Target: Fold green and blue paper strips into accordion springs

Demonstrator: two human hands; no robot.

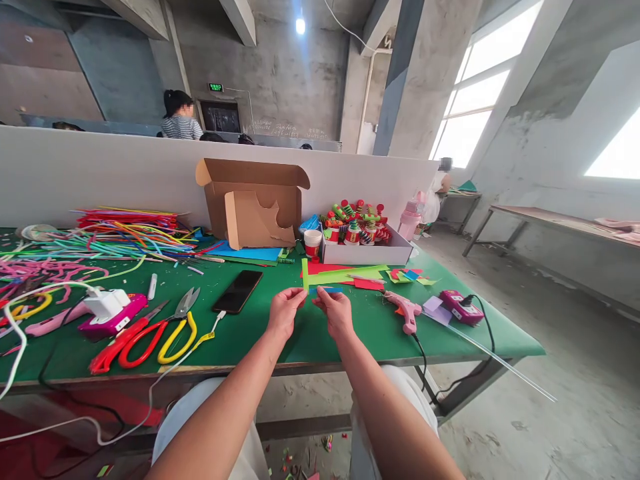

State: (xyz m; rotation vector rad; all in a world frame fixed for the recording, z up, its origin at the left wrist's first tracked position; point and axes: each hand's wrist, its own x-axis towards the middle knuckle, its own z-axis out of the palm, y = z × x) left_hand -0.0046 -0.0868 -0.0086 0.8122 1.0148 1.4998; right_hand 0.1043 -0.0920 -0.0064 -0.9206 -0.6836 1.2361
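My left hand (286, 312) is closed in a pinch on a narrow light-green paper strip (305, 272), which stands upright above the fingertips. A short distance away, my right hand (334, 311) pinches a small blue piece (329, 290) that looks like paper. Both hands are over the near middle of the green table (310, 337). Just beyond them lie a long light-green paper strip (345, 274) and red paper (369, 284). To the right rests a pink glue gun (404, 311), nozzle toward my hands.
A phone (239, 291), scissors (181, 327) and pipe cleaners (125, 237) lie left. Behind stand a cardboard box (253, 175), paper cups (313, 243) and a white box (365, 254) of small crafts. Cables trail over the front edge. A purple power block (461, 307) sits right.
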